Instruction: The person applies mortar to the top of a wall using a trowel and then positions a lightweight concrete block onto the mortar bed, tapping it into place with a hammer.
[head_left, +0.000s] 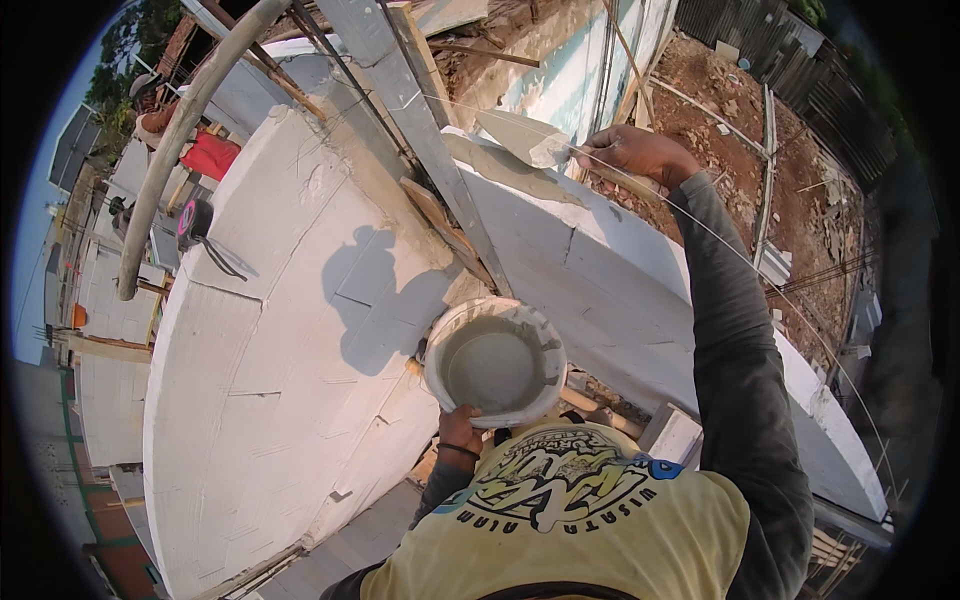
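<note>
My left hand (461, 431) grips the near rim of a round pale bucket (553, 372), held against my front. Grey wet mortar (488, 368) lies in it, and smears coat the inner wall. My right arm stretches forward over the white block wall (630, 235). There my right hand (645, 155) is closed around the handle of a trowel (525, 140), its blade carrying or coated with grey mortar. Just beneath the blade, a mortar layer (510, 168) covers part of the wall top. A thin taut string (730, 245) runs along the wall, passing close to the trowel and hand.
A second white block wall (290, 260) rises on my left, with a tape measure (195, 222) on its top. Between the walls stands a metal post (420, 130). A curved pole (190, 110) crosses the upper left. Beyond it is another person (165, 120). Rubble-strewn soil (720, 190) lies right.
</note>
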